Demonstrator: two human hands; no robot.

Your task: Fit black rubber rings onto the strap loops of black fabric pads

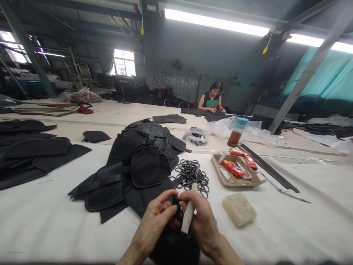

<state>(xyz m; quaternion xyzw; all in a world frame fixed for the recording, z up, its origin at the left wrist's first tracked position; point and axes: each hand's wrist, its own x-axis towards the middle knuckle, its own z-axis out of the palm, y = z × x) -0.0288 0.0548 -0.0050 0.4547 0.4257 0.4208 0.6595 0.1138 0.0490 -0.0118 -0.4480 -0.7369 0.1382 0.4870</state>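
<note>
Black piece (176,246) cropped below, partly hidden by fingers (168,212)

A pale yellowish block (239,209) rests on the surface (278,232), right of the grip (178,209). Beyond it, a shallow cardboard box (234,183) holds red-and-yellow packets (232,168). Farther from the grip stands a teal-lidded bottle (236,133) of brown liquid; past that, a person (213,97) bends over dark fabric (216,115). Flat sheets (45,109) lie stacked far left of the grip.
</note>
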